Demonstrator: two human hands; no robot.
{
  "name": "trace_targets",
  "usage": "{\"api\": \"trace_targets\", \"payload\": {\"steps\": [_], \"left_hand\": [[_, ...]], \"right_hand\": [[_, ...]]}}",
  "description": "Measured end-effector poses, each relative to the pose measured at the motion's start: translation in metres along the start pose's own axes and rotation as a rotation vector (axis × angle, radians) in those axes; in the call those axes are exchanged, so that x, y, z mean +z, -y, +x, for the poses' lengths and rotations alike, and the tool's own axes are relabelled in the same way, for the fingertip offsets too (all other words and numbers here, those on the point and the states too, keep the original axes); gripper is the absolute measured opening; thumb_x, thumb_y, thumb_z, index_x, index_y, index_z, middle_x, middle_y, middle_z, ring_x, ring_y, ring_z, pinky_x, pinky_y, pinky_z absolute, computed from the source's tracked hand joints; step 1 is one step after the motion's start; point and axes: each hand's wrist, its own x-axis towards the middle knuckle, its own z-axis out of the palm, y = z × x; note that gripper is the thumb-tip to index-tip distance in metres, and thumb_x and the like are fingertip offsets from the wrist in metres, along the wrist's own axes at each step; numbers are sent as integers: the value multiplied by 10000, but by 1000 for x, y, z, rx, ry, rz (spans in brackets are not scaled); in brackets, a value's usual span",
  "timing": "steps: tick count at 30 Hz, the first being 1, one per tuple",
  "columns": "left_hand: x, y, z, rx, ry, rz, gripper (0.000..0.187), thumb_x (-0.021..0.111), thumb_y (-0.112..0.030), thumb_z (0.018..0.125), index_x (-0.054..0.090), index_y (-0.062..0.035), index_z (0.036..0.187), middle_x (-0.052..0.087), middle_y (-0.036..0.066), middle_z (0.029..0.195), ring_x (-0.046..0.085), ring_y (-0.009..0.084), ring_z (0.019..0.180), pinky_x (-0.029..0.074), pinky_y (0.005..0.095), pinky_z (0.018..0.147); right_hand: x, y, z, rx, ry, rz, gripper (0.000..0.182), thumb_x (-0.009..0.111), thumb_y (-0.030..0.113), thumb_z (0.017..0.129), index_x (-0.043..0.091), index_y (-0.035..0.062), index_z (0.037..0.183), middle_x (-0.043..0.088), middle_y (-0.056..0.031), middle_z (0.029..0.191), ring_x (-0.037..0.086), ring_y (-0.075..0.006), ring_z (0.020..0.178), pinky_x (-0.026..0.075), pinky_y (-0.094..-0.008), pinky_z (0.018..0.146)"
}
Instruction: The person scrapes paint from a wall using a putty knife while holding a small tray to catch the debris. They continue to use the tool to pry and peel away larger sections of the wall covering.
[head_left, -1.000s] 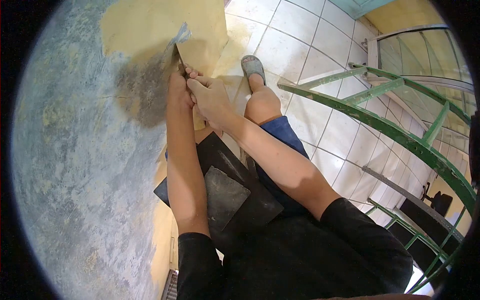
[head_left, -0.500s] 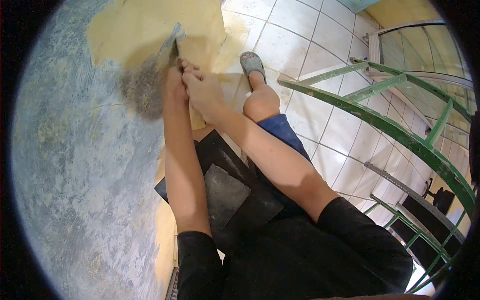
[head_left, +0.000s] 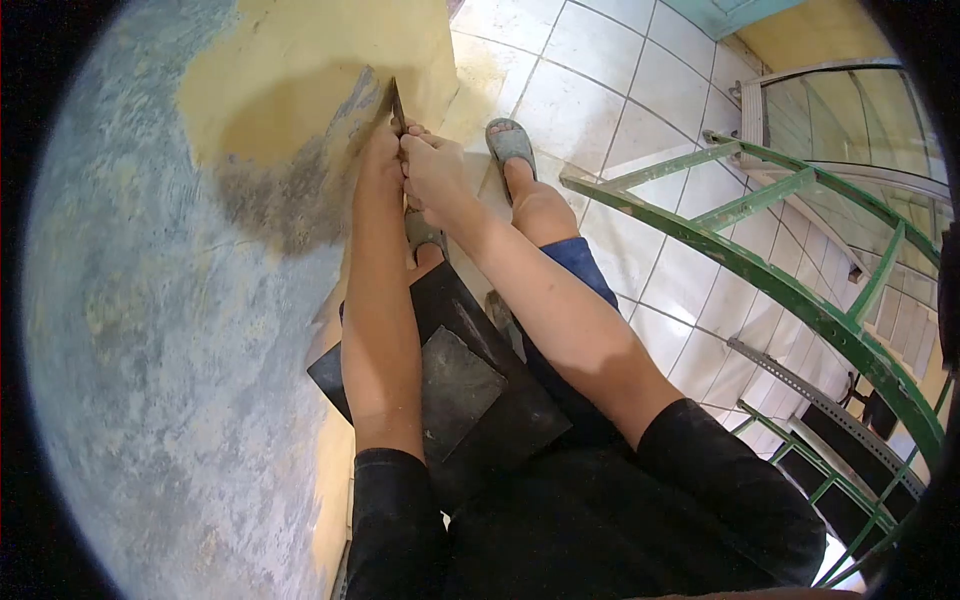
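The scraper [head_left: 397, 103] stands out just beyond the fingertips, its slim blade rising from between the left hand [head_left: 379, 155] and the right hand [head_left: 434, 170], which are closed together around its grip. It looks light enough to steer with the fingers alone, with a blade that is probably thin metal, stiff along its length but a little springy across the flat. The sound place to hold it is the handle, close behind the blade, where two hands can steady the angle; the edge may be sharp and is best left alone. Dry, dusty fingers would likely grip well, though damp filler could make it slick. The handle is buried in the hands, so its shape and how the grip is shared cannot be told, and most of the left fingers are out of sight. The blade shows nearly edge-on, and whether its tip touches the wall [head_left: 200, 350] on the left hand's side is unclear. Nearer the body than the hands, the left forearm covers part of a dark panel [head_left: 520, 410]. Well off beyond the right arm, the green ladder [head_left: 760, 268] runs out of view.
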Motion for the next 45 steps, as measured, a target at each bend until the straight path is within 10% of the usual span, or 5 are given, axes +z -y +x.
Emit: {"api": "trace_targets", "payload": {"steps": [14, 42, 45], "left_hand": [[-11, 10, -143, 121, -240, -24, 177, 333, -124, 962, 452, -60, 847, 490, 63, 661, 480, 212, 574, 450, 339, 516], [-44, 3, 41, -50, -188, 129, 270, 385, -162, 956, 604, -82, 819, 607, 56, 654, 505, 179, 463, 365, 328, 360], [-54, -4, 49, -177, -75, 152, 165, 391, -77, 943, 486, -58, 809, 516, 65, 705, 490, 207, 608, 474, 354, 604]], "right_hand": [[-4, -27, -105, 204, 224, -4, 151, 566, 202, 972, 575, 108, 854, 450, 45, 614, 355, -70, 415, 239, -249, 355], [-6, -17, 27, 243, 25, 179, 91, 581, 125, 888, 540, 159, 814, 460, 15, 617, 387, -129, 393, 247, -305, 345], [0, -17, 27, 205, -2, 226, 109, 560, 107, 885, 536, 155, 790, 451, 17, 607, 389, -132, 391, 251, -307, 346]]}}
